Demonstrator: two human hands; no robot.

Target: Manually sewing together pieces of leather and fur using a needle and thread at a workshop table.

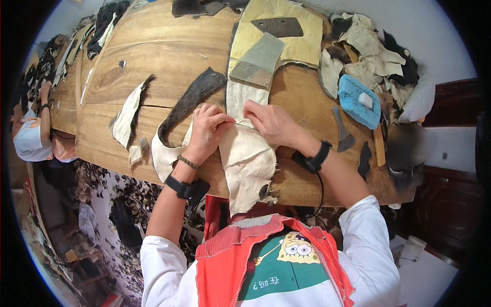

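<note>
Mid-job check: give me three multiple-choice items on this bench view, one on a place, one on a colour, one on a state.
1. Where is the blue sponge block?
A. right of the hands
B. on the floor
C. at the far left end

2. What colour is the hide piece under the hands?
A. cream
B. green
C. blue

3. How do the hands stand?
A. both pinching the hide
B. both lifted clear
C. one holding the knife

A: blue sponge block lies rightward.
A: hide piece is cream.
A: left hand and right hand pinch it.

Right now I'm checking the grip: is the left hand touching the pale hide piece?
Touching. The head view shows the left hand pinching the edge of the pale hide piece, fingers closed on it, beside the right hand.
</note>
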